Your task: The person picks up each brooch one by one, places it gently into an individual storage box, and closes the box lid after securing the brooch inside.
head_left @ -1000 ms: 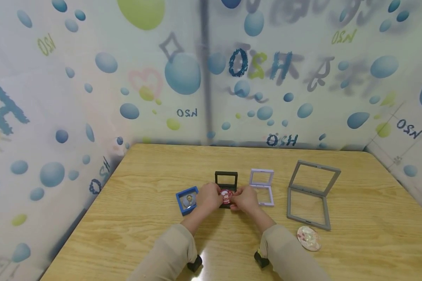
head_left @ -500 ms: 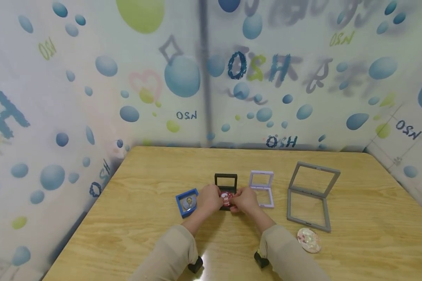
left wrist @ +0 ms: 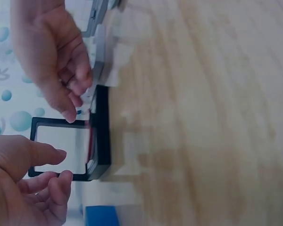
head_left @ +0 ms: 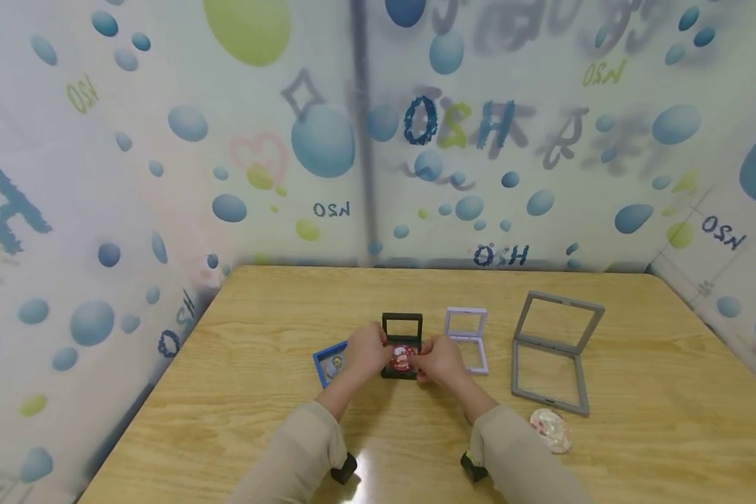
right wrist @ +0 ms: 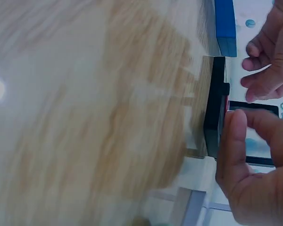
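Fingertips of both our hands are meeting over the red badge, and we are loosely curling them on either side of it; whether they are actually pinching its edge we cannot tell, since the head view is small and the wrist views are showing the badge only as a red sliver. We are working on the wooden table, and going down in size, the grey frame box is lying open well to the right of our right hand. Just beside that hand's fingers the lilac frame box is standing open. Directly under and behind our fingers the black frame box is resting with its lid upright, probably so the base is staying reachable while we are settling the badge flat on it. Just left of our left hand the blue frame box is peeking out, already holding something round. A pale shell-like disc is lying nearer our right sleeve. Round and red, the badge is showing a small pale figure, and it is sitting inside the black base.
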Tool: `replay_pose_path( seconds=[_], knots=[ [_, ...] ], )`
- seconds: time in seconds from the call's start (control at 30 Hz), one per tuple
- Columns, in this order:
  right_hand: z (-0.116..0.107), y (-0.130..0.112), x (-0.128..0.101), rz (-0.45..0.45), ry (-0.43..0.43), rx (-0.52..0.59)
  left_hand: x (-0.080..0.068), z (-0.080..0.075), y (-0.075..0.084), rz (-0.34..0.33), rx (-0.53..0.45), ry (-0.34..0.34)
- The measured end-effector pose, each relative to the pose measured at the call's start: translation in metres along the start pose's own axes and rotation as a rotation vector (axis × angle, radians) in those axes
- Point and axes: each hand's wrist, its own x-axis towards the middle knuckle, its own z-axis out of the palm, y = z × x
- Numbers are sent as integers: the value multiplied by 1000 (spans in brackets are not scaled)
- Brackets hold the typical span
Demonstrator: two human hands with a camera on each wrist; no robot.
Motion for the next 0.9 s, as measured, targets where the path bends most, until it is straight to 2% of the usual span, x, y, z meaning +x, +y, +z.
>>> replay_pose_path(
  seconds=[0.1,0.2,0.3,0.43,0.7,0.9],
  knots=[
    [-1,0,-3,-53,-8,-123,3,-7,-1,-19,-7,36],
    [-1,2,-6,-70,-57,-181,5,-10,-3,-2,-34,24],
    [1,3,-7,-58,-96,-161,6,-11,-5,53,-53,-38],
    [3,5,-8,-62,-100,-110,6,-12,-7,140,-89,-103],
    [3,6,-7,-71,-84,-99,4,-17,-4,223,-145,-116],
    [2,5,-9,-71,-84,-104,3,-19,-5,221,-183,-123]
  ],
)
